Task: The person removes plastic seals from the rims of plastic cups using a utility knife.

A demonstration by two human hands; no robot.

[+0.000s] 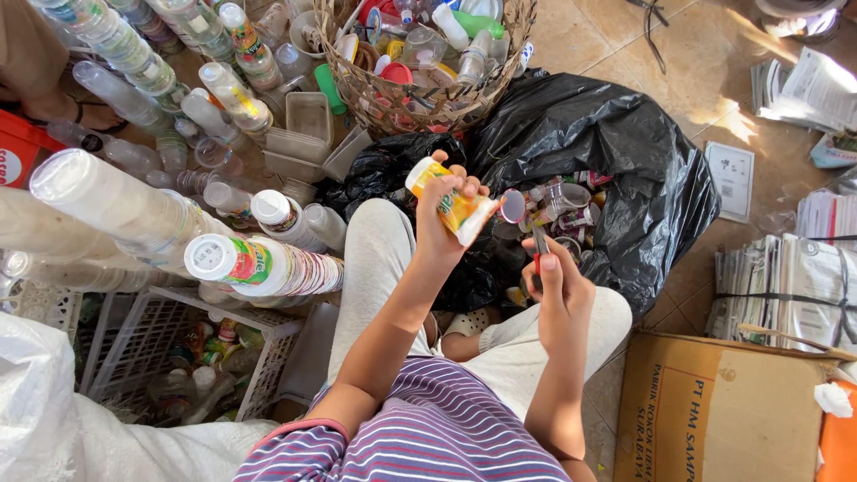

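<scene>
- Nearest my view I see the striped shirt (420, 437), with grey trouser knees beyond it.
- My left hand (444, 210) is closed around a small plastic cup (451, 203) with a yellow and green label, held tilted above the left knee.
- My right hand (553, 286) is wrapped around a red-handled cutter (538, 250), its blade pointing up towards the cup, just beside it; I cannot tell if they touch.
- Right behind both hands, an open black bag (625, 152) holds a jumble of small plastic cups and wrappers.
- Farther off, a woven basket (420, 98) is filled with bottles, caps and clear cups.
- To my left, a white crate (170, 339) contains bottles, with long nested stacks of cups (259, 268) lying over it.
- At my lower right sits a cardboard box (714, 411), beside bundled newspapers (786, 286).
</scene>
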